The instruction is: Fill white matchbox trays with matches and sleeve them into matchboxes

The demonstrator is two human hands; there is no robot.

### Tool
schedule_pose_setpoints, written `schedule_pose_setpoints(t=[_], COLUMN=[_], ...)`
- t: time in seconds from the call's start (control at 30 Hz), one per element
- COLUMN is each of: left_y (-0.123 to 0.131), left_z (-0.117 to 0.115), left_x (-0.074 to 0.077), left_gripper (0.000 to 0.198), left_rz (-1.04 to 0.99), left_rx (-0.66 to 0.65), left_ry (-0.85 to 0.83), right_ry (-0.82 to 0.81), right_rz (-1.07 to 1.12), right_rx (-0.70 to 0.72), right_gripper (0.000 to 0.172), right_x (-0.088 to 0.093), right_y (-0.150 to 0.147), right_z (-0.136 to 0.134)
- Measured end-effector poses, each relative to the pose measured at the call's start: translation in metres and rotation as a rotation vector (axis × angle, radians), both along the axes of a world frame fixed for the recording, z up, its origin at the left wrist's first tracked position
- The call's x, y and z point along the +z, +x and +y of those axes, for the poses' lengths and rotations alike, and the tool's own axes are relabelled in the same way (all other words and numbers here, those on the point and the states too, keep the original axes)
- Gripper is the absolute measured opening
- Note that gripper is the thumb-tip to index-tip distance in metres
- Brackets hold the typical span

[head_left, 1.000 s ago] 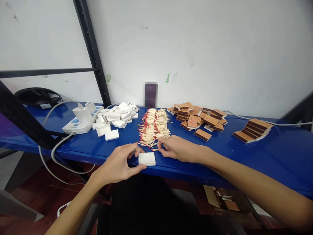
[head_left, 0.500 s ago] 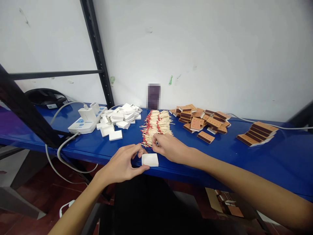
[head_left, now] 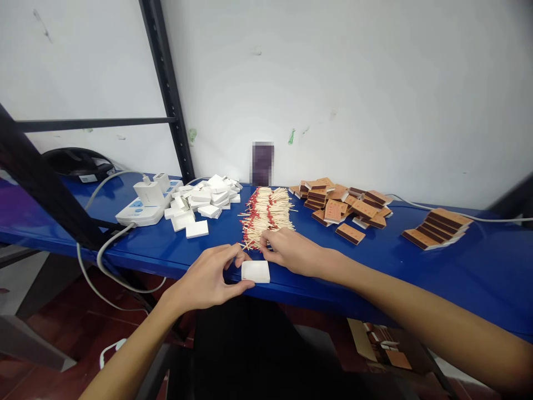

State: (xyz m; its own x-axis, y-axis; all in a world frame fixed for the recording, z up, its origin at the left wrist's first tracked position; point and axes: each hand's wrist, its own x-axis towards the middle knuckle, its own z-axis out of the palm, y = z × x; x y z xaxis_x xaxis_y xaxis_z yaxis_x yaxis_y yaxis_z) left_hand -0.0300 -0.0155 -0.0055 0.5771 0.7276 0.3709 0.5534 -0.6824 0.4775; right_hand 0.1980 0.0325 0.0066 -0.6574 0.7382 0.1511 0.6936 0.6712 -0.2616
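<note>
My left hand (head_left: 216,275) grips a white matchbox tray (head_left: 255,271) by its left end, thumb at the near side and fingers at the far side. The tray rests at the front edge of the blue table, open side up. At the near end of a heap of red-tipped matches (head_left: 268,211), my right hand (head_left: 287,250) has its fingertips pinched together among the sticks. Whether a match is between those fingertips is hidden.
White trays (head_left: 204,197) are piled on the left, beside a power strip (head_left: 144,214) with chargers. Brown matchboxes (head_left: 341,203) lie heaped on the right, with a stepped stack (head_left: 437,228) farther over. A cardboard box (head_left: 362,339) stands below the table. A black shelf post (head_left: 166,83) rises at left.
My right hand has shifted very slightly at the near end of the match heap. My left hand keeps the tray in place.
</note>
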Motion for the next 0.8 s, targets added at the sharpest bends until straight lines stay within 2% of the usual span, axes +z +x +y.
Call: schedule_pose_setpoints(t=[0.27, 0.43, 0.63, 0.7, 0.8], left_y=[-0.001, -0.002, 0.000, 0.001, 0.001], left_z=[0.001, 0.000, 0.000, -0.001, -0.001], left_x=[-0.002, -0.003, -0.005, -0.006, -0.007], left_gripper=[0.034, 0.035, 0.037, 0.035, 0.033], left_rz=[-0.007, -0.017, -0.087, -0.119, -0.140], left_rx=[0.017, 0.005, -0.004, -0.002, 0.000], left_ry=[0.002, 0.004, 0.031, 0.045, 0.061], right_ry=[0.040, -0.044, -0.183, -0.161, -0.018], right_rz=[0.021, 0.046, 0.062, -0.002, -0.189], right_rx=[0.014, 0.029, 0.184, 0.197, 0.192], right_gripper=[0.009, 0.008, 0.012, 0.009, 0.010], right_x=[0.012, 0.022, 0.041, 0.045, 0.046], right_y=[0.007, 0.008, 0.002, -0.003, -0.011], right_z=[0.008, 0.003, -0.018, -0.026, -0.035])
